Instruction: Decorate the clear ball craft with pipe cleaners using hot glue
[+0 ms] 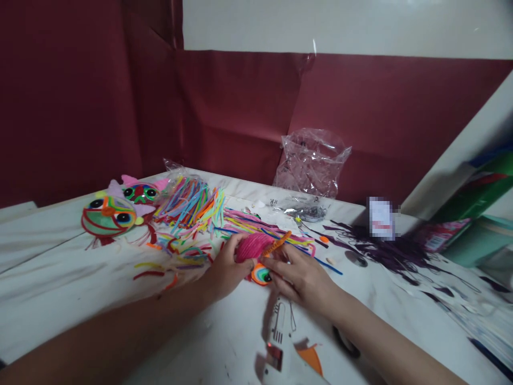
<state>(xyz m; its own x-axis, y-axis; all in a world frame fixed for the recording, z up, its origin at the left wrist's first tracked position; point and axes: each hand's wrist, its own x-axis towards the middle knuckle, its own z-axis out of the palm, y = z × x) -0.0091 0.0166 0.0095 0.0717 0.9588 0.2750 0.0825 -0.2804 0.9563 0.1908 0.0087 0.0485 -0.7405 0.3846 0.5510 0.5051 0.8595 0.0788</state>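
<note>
Nearest you, a white glue gun [278, 342] lies on the white table [72, 278] between your forearms, with an orange scrap [311, 359] just beside it on the right. Above it, your two hands meet at the middle of the table. Your left hand [225, 269] is closed on the left end of a pink fuzzy bundle [253, 246], thumb on top, holding it just off the table. Your right hand [301, 278] pinches an orange strip [279, 244] with narrow fingers, and the strip lies tilted against the bundle's right side. Below the bundle, between your hands, a round eye piece [260, 276] with an orange rim and coloured rings rests on the table; whether either hand touches it cannot be told.

Behind the hands, a loose pile of coloured strips [191, 206] spreads across the table. To its left sit two finished round faces with big eyes, a green and red face [109, 215] in front and a smaller pink-eared face [140, 192] just behind it. To the right, dark purple strips [387, 250] lie scattered. At the far edge, a crumpled clear plastic bag [311, 160] stands against the dark red backdrop [232, 112].
</note>
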